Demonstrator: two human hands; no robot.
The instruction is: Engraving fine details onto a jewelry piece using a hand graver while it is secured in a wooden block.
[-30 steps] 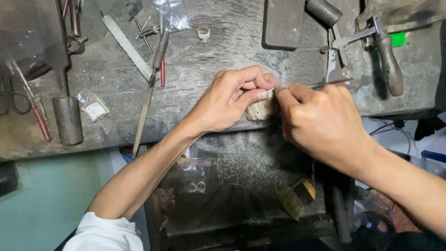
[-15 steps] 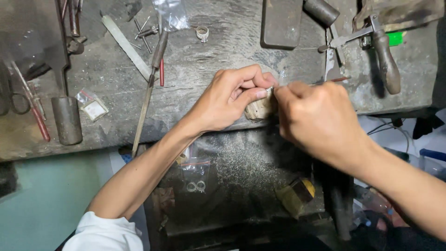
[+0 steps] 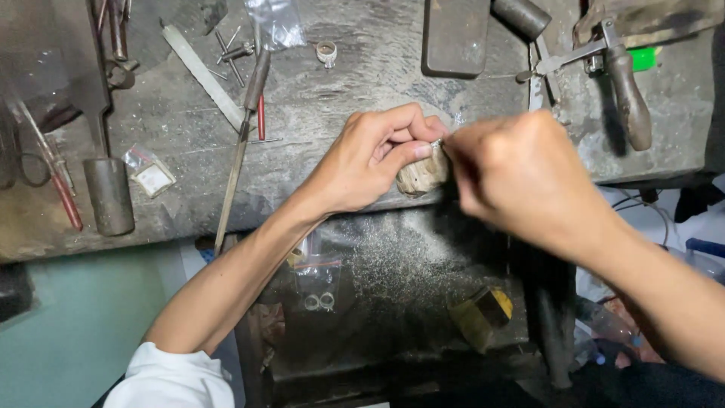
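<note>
The left hand (image 3: 370, 162) pinches a small metal piece (image 3: 436, 143) on a wooden peg (image 3: 423, 175) at the surface (image 3: 340, 91) edge; the right hand (image 3: 521, 177), blurred, is closed beside it, its grip unclear.

**Obscured and Indeterminate Items**

The right hand (image 3: 521, 177) is motion-blurred; its fingers cannot be made out, nor can any tool in them. The small piece pinched by the left hand (image 3: 370, 159) at the wooden peg (image 3: 423, 175) is too small to identify. Tools at the upper left (image 3: 113, 30) and the dark block (image 3: 453, 34) at top centre are cut off by the frame edge. The right forearm leaves the frame at lower right.
</note>
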